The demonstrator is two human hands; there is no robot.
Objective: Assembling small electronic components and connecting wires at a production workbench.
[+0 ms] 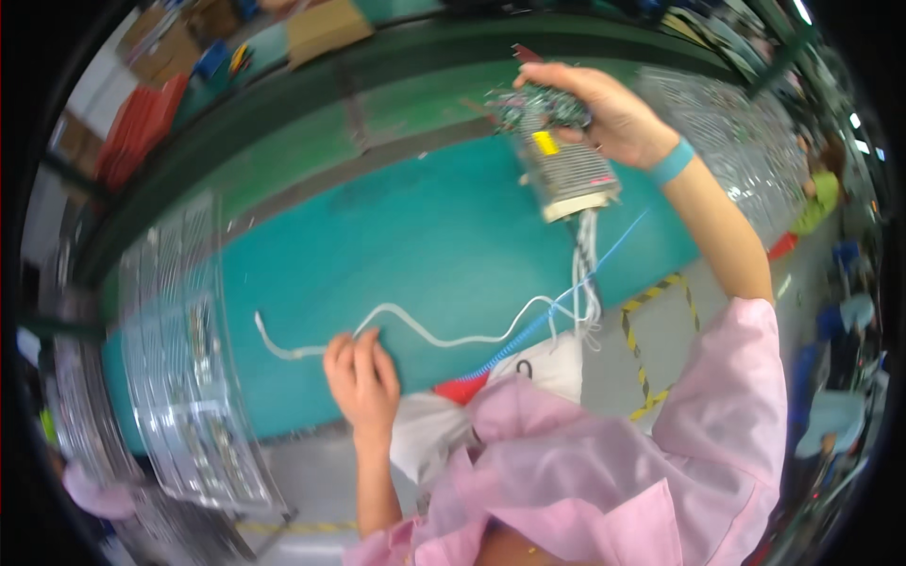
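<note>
My left hand [363, 377] is low over the teal mat, its fingers bent and closed about a thin white cable [444, 341]. The cable's short end with a small white connector [260, 321] lies left of the fingers; the rest snakes right to a bunch of white cables [587, 274]. At the far right of the mat my right hand [604, 113] is closed on a cluster of small green circuit boards [543, 106], blurred by motion. Directly beneath sits a grey ribbed block [571, 174] with a yellow label, next to the bunch of cables.
A teal mat [311, 255] covers the bench. Clear plastic trays stand at the left [193, 377] and far right [727, 132]. A blue coiled cord [528, 335] crosses the near edge beside a white bag [552, 368]. Cardboard [326, 28] lies on the shelf beyond.
</note>
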